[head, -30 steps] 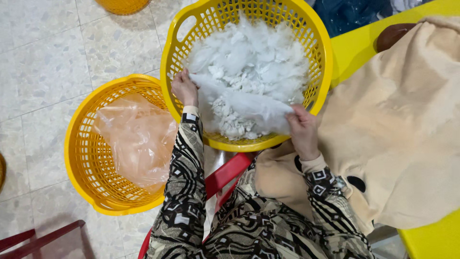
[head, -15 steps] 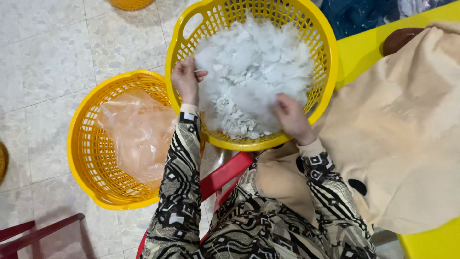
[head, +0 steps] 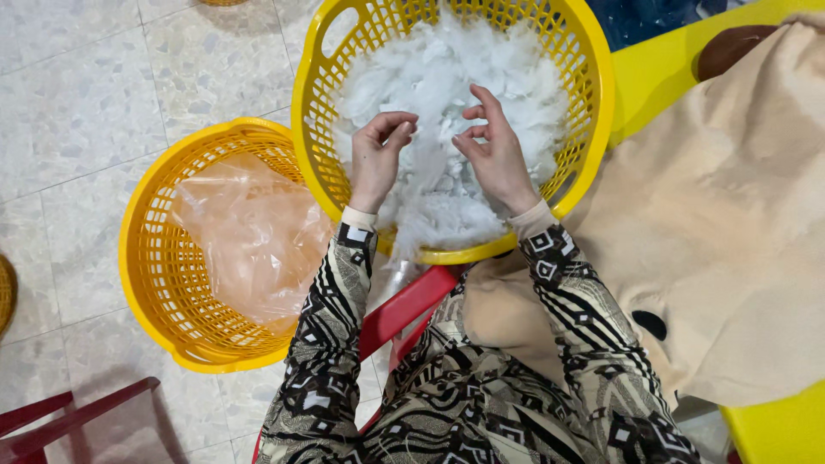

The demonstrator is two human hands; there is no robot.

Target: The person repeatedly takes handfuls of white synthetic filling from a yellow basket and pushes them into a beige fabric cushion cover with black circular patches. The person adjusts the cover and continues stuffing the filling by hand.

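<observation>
Stuffing (head: 447,94), white and fluffy, fills the upper yellow basket (head: 593,77) nearly to the rim. Both hands are inside it, over the middle of the pile.

Left hand (head: 378,159): fingers curled inward, tips pinching a small tuft of the white fibre. Right hand (head: 497,150): fingers half spread and bent, thumb and forefinger close to a wisp; whether it actually grips the wisp I cannot tell. The two hands sit near each other with a narrow gap between them, which reads as pulling or teasing a clump apart, judging by the pose only.

That basket rests against the person's lap, near rim just above the patterned sleeves (head: 331,344), so the pile is within easy reach of both hands.

Second yellow basket (head: 146,283) sits lower left on the floor, touching or just overlapping the first at the rim. It holds a crumpled clear plastic bag (head: 249,232), nothing else visible.

Beige fabric (head: 730,232) with dark patches drapes over the right side, partly on a yellow surface (head: 653,86), its edge near the right forearm.

Red seat frame (head: 404,309) shows under the arms; another red piece (head: 60,421) at bottom left.

Floor (head: 86,103): pale speckled tiles with visible joints. Even light, soft shadows.
</observation>
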